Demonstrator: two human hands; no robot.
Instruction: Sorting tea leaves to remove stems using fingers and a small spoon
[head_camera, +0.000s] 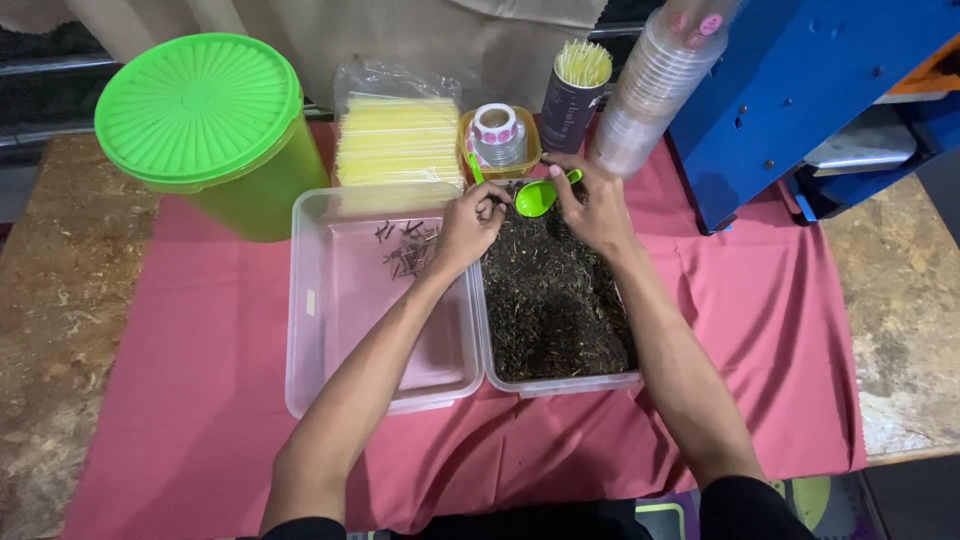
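My left hand (468, 225) hovers over the far end of a clear tub (560, 383) filled with dark dried leaves (555, 300). Its fingertips are pinched together just left of a green scoop (535, 197); whether they hold a bit of leaf is hidden. My right hand (597, 208) is at the tub's far right corner, its fingers closed around the scoop's handle. The scoop's bowl sits between the two hands, above the leaves. A second clear tub (330, 330) lies to the left, touching the first, with a small pile of dark twigs (405, 247) at its far end.
A red cloth (190, 370) covers the wooden table (50, 300). Along the back stand a green lidded bucket (205, 125), a bag of yellow straws (398, 135), a sticker roll (497, 133) in a yellow cup, a dark tube of yellow sticks (572, 95) and stacked clear cups (655, 85). A blue machine (800, 90) is at the right.
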